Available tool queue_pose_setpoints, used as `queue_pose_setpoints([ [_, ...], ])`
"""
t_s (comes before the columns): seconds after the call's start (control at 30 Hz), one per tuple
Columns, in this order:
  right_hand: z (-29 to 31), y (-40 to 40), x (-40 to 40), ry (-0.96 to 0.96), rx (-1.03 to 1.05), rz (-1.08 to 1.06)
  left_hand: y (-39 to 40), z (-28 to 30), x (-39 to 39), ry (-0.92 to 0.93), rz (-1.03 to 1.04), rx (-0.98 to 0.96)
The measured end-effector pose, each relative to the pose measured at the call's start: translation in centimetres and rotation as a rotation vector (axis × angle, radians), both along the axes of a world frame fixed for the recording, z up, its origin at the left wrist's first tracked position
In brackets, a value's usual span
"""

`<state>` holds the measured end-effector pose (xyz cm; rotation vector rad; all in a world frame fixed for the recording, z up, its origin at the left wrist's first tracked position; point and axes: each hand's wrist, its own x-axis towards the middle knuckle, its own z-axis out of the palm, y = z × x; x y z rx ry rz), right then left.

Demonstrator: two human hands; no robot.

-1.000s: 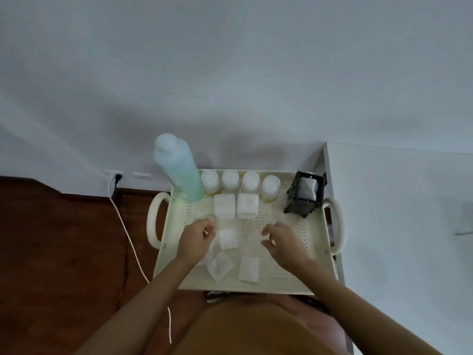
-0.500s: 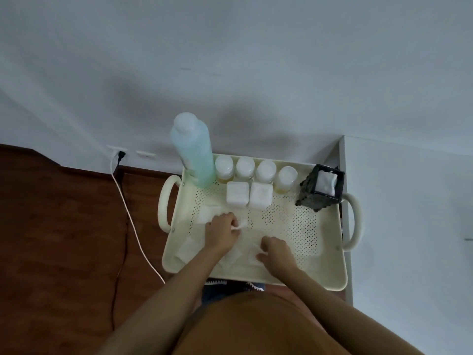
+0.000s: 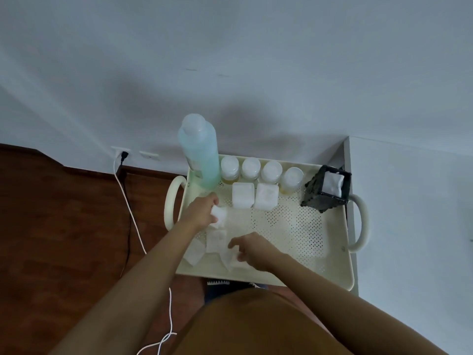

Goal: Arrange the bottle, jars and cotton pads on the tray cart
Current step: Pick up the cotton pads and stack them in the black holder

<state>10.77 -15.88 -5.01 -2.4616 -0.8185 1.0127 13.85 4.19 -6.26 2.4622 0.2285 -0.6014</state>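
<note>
A cream perforated tray cart (image 3: 294,226) stands below me. A tall pale-blue bottle (image 3: 201,152) is at its back left corner. Beside it runs a row of several white-capped jars (image 3: 251,168), with two white square jars (image 3: 243,195) in front. My left hand (image 3: 202,211) holds white cotton pads (image 3: 219,216) near the tray's left side. My right hand (image 3: 249,248) rests on loose cotton pads (image 3: 216,240) near the front edge, fingers curled over one; whether it grips the pad is unclear.
A black lattice holder (image 3: 326,190) with white pads inside stands at the tray's back right. A white cabinet (image 3: 409,213) flanks the cart on the right. A white cable (image 3: 133,219) runs from a wall socket across the wooden floor on the left.
My left hand has moved toward the back left of the tray with pads in it. My right hand has slid left and toward the front edge onto the loose pads.
</note>
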Motion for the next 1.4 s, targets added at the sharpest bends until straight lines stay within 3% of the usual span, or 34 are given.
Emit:
queue_pose_setpoints([
  [0.17, -1.2, 1.7, 0.6, -0.179, -0.166, 0.178, -0.2, -0.9, 0.9, 0.018, -0.089, 0.083],
  [0.33, -2.0, 0.0, 0.2, -0.099, -0.158, 0.084, 0.0, -1.3, 0.8, 0.034, -0.108, 0.110],
  [0.47, -0.7, -2.9, -0.3, -0.002, 0.093, -0.209, 0.1, -0.6, -0.5, -0.054, 0.000, 0.001],
  [0.6, 2.8, -6.6, 0.0, -0.044, 0.257, -0.582, -0.4, 1.6, -2.0, -0.155, 0.115, -0.131],
  [0.73, 7.1, -11.3, 1.8, -0.205, 0.397, -0.866, -2.3, 4.9, -2.4, -0.199, 0.120, -0.279],
  [0.87, 10.0, -15.5, 5.0, -0.414, 0.394, -1.065, -6.0, 8.8, -0.3, -0.276, 0.047, -0.395],
  [1.03, 9.6, -16.2, 9.6, -0.460, 0.294, -1.037, -11.8, 12.1, 4.1, -0.251, 0.009, -0.548],
  [1.17, 8.0, -16.0, 10.9, -0.551, 0.098, -1.047, -16.4, 12.6, 6.5, -0.243, -0.013, -0.585],
  [1.3, 7.4, -16.4, 10.6, -0.643, -0.004, -0.963, -19.7, 11.6, 8.2, -0.314, -0.038, -0.497],
  [1.4, 7.4, -17.2, 9.9, -0.665, 0.157, -1.028, -21.8, 10.9, 9.1, -0.344, -0.098, -0.365],
])
